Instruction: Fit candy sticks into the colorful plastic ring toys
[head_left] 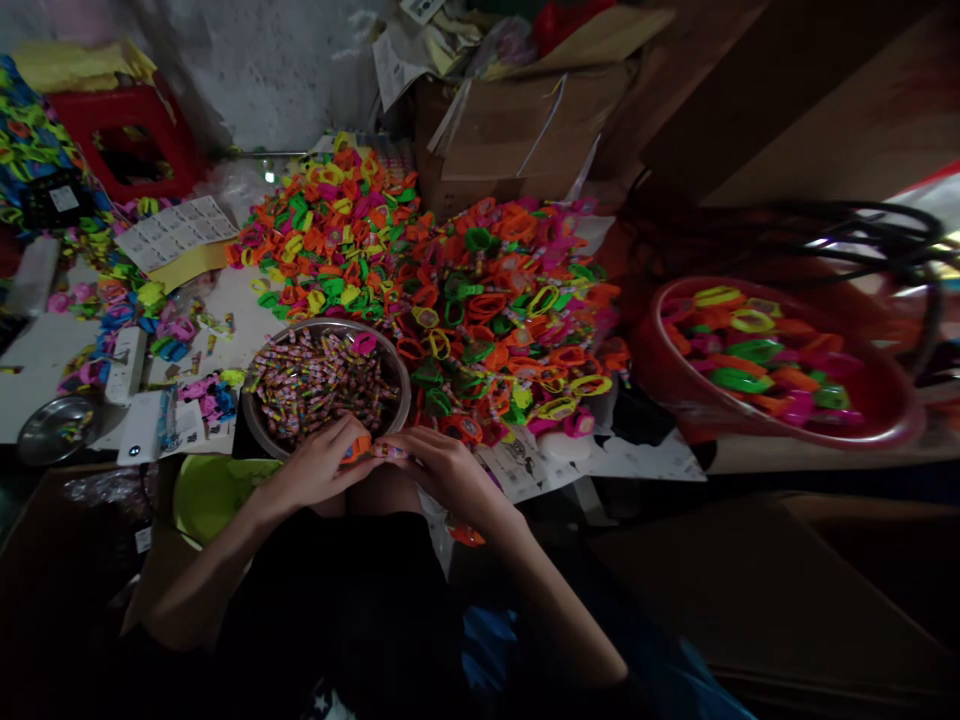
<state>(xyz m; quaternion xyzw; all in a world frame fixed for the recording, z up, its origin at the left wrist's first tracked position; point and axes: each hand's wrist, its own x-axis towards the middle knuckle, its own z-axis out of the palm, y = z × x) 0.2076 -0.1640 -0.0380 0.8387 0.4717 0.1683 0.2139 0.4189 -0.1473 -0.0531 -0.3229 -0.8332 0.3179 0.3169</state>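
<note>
My left hand [324,465] is closed around a small orange plastic piece [358,448], just over the near rim of a metal bowl [406,400]. The bowl holds many small wrapped candies [322,385]. Close beside it, my right hand [442,462] pinches a wrapped candy roll [390,452] against the orange piece. Behind and right of my hands lies a large heap of orange, green, yellow and pink plastic toy watches [487,310]. Part of the orange piece is hidden by my left fingers.
A red basin [675,385] of similar toys stands at the right. Behind the heap is a cardboard box [517,130]. To the left are a small metal dish [56,430], a white power strip [126,365], a red stool [135,140] and a green container [210,495].
</note>
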